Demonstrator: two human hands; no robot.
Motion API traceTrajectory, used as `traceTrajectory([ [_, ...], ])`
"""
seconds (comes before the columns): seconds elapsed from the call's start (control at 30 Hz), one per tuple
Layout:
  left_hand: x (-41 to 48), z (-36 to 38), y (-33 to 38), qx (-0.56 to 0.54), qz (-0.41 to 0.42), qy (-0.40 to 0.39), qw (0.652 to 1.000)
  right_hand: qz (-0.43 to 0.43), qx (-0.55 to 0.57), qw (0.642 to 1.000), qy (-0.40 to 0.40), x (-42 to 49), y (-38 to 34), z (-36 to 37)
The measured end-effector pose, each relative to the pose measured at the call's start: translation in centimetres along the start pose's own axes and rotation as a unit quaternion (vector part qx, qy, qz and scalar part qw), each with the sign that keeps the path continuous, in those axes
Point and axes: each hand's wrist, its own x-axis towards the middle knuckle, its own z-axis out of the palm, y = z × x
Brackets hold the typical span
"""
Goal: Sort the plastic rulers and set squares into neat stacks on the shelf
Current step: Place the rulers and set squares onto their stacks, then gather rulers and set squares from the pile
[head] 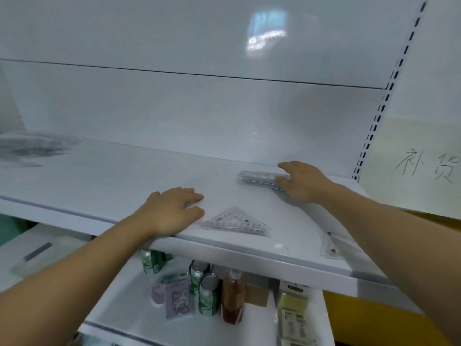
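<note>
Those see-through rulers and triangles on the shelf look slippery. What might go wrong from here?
The set square by the right forearm lies close to the front edge of the shelf; the arm might sweep it off. The ruler stack, pinched at one end by the right hand, may fan out if pushed. The clear triangle beside the left hand is hard to see and easily nudged.

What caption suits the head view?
On the white shelf, the right hand grips a ruler stack; the left hand rests flat beside a set square.
</note>
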Motion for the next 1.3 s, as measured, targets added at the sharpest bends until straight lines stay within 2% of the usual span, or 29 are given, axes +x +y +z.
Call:
traceTrajectory([
  [0.13, 0.4, -1.6, -1.0, -0.098, -0.001, -0.032, 0.995, -0.045, 0.002, 0.999, -0.010, 0.6, -5.3, -0.9],
  [0.27, -0.1, -4.0, -4.7, -0.051, -0.011, -0.030, 0.998, -0.088, 0.033, 0.994, -0.050, 2.0, -12.6, -1.2],
  [0.43, -1.4, -7.7, -14.2, 0.031, -0.057, 0.003, 0.998, -0.141, 0.059, 0.986, -0.072, 5.1, -23.7, -0.8],
  [0.77, -7.3, -16.3, -36.4, 0.022, -0.169, 0.090, 0.981, -0.220, 0.103, 0.967, -0.071, 12.9, -46.2, 1.7],
  [1.03, -6.0, -20.4, -48.4, 0.006, -0.220, 0.109, 0.969, -0.241, 0.096, 0.963, -0.078, 20.9, -56.4, 4.3],
  [1.2, -1.7, -21.9, -53.8, 0.016, -0.215, 0.132, 0.968, -0.255, 0.102, 0.960, -0.062, 26.8, -61.2, 5.7],
  [1.3, 1.4, -22.6, -56.3, 0.019, -0.199, 0.122, 0.972, -0.265, 0.094, 0.955, -0.094, 30.0, -63.4, 6.3],
])
